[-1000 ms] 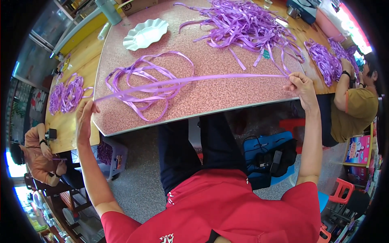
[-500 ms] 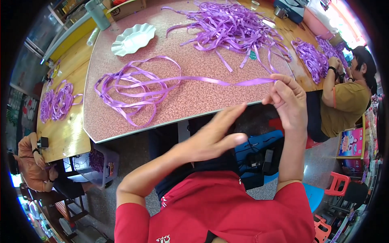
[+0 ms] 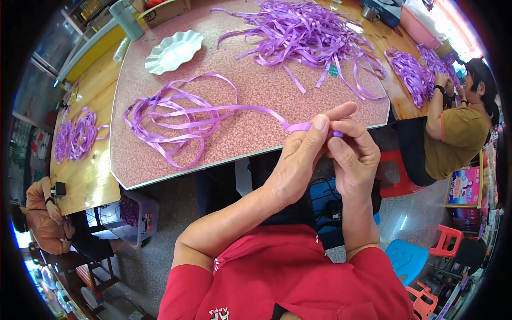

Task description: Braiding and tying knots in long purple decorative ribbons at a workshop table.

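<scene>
ribbon coil (image 3: 184, 112): table (image 3: 256, 136), left | ribbon heap (image 3: 304, 34): table, back right | dish (image 3: 174, 52): behind coil

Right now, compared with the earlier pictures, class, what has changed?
The left hand let go of the purple ribbon, swept right and now touches it again beside the right hand, which came in toward the body. The white dish and ribbon pile stayed.

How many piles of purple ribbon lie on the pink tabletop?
2: a loose coil on the left, one strand running to the left hand, and a large tangled heap farther back, toward the right. The picture's top edge crops the tabletop, so more may be hidden.
</scene>
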### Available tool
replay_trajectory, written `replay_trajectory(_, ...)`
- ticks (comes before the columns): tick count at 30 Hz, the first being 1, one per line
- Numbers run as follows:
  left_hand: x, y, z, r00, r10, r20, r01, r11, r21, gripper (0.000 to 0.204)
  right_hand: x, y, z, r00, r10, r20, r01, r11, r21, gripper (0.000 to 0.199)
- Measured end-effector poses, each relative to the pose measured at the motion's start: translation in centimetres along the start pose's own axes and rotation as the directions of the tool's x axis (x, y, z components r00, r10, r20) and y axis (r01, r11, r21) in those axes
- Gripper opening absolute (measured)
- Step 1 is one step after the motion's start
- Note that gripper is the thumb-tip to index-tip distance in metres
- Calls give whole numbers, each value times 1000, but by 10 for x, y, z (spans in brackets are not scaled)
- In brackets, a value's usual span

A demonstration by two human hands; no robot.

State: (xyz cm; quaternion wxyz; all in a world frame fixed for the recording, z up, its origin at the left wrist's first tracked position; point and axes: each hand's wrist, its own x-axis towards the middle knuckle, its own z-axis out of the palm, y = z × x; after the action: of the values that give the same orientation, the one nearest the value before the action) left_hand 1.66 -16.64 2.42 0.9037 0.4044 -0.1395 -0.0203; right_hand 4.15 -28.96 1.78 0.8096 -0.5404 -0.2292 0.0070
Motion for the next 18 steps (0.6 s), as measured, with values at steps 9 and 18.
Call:
replay_trajectory(9, -7, 80, -95, 911, 226, -346, -218, 974, 61, 51, 31, -5, -130, 990, 20, -142, 26, 949, 315, 30)
replay_trajectory(18, -46, 123, -163, 767, 440, -466, -263, 879, 397, 49, 24, 8, -309, 784, 156, -600, 184, 866, 466, 25)
